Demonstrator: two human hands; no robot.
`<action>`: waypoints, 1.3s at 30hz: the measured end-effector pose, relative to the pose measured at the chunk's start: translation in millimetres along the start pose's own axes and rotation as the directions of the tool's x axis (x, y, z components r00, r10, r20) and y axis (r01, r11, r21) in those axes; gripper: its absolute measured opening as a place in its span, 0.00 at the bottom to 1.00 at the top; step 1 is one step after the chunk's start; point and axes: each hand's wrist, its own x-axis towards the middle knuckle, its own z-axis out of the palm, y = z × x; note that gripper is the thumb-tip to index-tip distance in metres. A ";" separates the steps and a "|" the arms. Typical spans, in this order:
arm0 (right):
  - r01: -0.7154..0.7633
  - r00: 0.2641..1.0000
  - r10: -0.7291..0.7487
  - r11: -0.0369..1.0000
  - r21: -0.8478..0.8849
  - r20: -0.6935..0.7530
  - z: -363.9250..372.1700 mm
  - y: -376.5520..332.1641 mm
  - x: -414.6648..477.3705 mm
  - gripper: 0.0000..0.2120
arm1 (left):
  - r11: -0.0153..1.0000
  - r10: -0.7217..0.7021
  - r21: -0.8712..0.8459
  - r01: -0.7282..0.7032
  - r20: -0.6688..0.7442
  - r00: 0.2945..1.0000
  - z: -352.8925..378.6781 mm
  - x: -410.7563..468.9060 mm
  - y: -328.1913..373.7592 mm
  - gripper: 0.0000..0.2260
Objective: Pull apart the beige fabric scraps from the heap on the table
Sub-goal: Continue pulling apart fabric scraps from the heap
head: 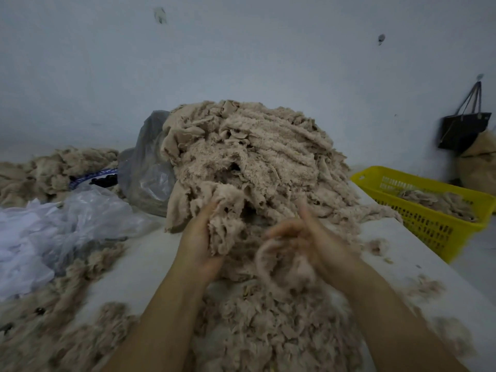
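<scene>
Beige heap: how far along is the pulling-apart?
Done: loose scraps cover the near table; some lie in the yellow basket. In hand: the left hand grips a clump from the heap; the blurred right hand holds a strand. Left: most of that heap.

Heap [249, 157]: tall mound of beige fleecy scraps on a white table [142, 264].
Left hand [198, 237]: grips a clump [228, 210] at the heap's front.
Right hand [314, 237]: blurred, just beside the left, over a loose scrap [284, 267]; grip unclear.
Yellow basket [434, 232]: at the table's right edge, scraps inside.
Plastic bags [88, 213]: crumpled, on the left.
</scene>
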 end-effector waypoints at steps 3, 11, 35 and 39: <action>0.031 0.976 -0.064 0.987 -0.160 -0.209 19.0 4.3 4.4 0.34 | 0.986 -0.001 0.164 -0.007 0.048 0.999 2.4 -5.1 -2.2 0.19; 0.055 0.950 -0.085 0.993 -0.107 -0.300 26.6 5.2 9.8 0.22 | 0.774 0.033 0.628 -0.087 0.097 0.995 12.4 -11.5 -21.2 0.06; 0.472 0.617 0.191 0.686 0.553 -0.764 -34.3 -13.0 1.9 0.24 | 0.172 0.144 0.971 -0.164 0.140 0.980 -16.2 13.4 -22.0 0.10; 0.065 0.734 0.091 0.977 0.204 -0.673 -10.1 7.9 12.1 0.08 | -0.226 -0.094 0.942 -0.247 0.231 0.968 -20.0 12.6 -33.5 0.14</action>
